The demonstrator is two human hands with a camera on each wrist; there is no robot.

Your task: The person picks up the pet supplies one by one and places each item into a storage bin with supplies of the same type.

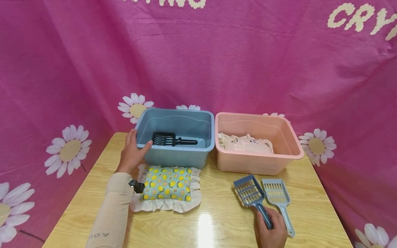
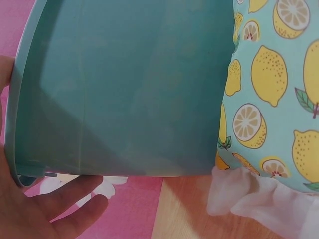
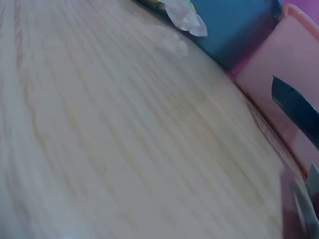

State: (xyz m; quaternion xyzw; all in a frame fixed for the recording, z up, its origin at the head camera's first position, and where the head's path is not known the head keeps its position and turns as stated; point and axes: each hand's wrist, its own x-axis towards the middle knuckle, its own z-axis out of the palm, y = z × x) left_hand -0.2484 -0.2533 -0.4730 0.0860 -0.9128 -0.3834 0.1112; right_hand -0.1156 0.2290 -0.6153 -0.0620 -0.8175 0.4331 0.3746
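Note:
At the front left corner of the blue bin (image 1: 176, 155), my left hand (image 1: 131, 155) grips the rim, thumb over the front and fingers along the left side. A black slotted scoop (image 1: 165, 139) lies in that bin. In front of it is a lemon-print cushion (image 1: 167, 184) with white frills, close to my left wrist. My right hand (image 1: 273, 229) holds a dark blue slotted litter scoop (image 1: 249, 190) by its handle, the scoop end tilted up. Beside it a grey-blue litter scoop (image 1: 276, 193) lies on the table.
A pink bin (image 1: 248, 164) stands right of the blue one, with a cream frilled cushion (image 1: 246, 144) in it. Both bins stand toward the back of the wooden table (image 1: 226, 217). A magenta cloth (image 1: 198, 62) with daisies hangs behind and at both sides.

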